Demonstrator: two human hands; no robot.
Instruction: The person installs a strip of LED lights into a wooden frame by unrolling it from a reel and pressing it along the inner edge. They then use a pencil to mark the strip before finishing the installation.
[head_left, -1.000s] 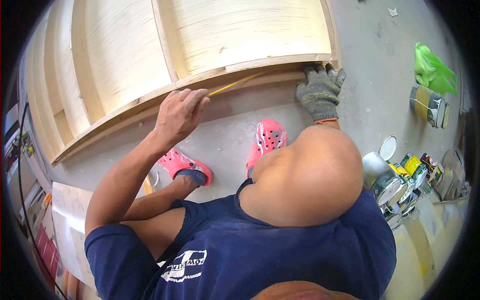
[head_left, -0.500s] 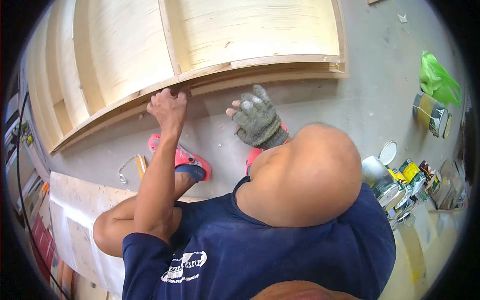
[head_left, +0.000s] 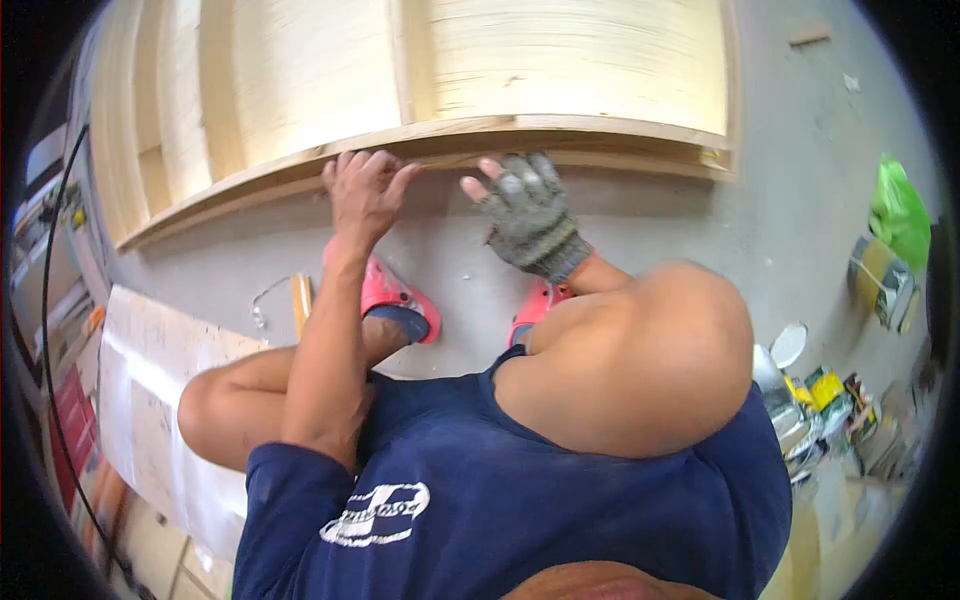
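A large pale plywood cabinet (head_left: 560, 70) with dividers lies on the concrete floor in front of me. My bare left hand (head_left: 362, 195) rests its fingertips on the cabinet's near front edge (head_left: 250, 168); its palm side is hidden, so anything pinched there cannot be seen. My right hand (head_left: 527, 215), in a grey fingerless knit glove, is just to the right, fingers spread, with bare fingertips touching the same edge. A thin strip (head_left: 450, 160) seems to run along the edge between the two hands. I am crouched, wearing pink clogs (head_left: 398, 300).
Several paint cans (head_left: 815, 410) and a loose lid (head_left: 788, 345) crowd the floor at right. Farther right are a tin (head_left: 880, 280) and a green bag (head_left: 900, 210). A plywood sheet (head_left: 150, 400) lies at lower left, a small wooden-handled tool (head_left: 300, 300) beside it, and a black cable (head_left: 45, 300) along the left.
My gloved right hand left the cabinet's right corner and came left, next to my left hand. The left hand went from holding a yellow strip away from the edge to pressing on the edge.
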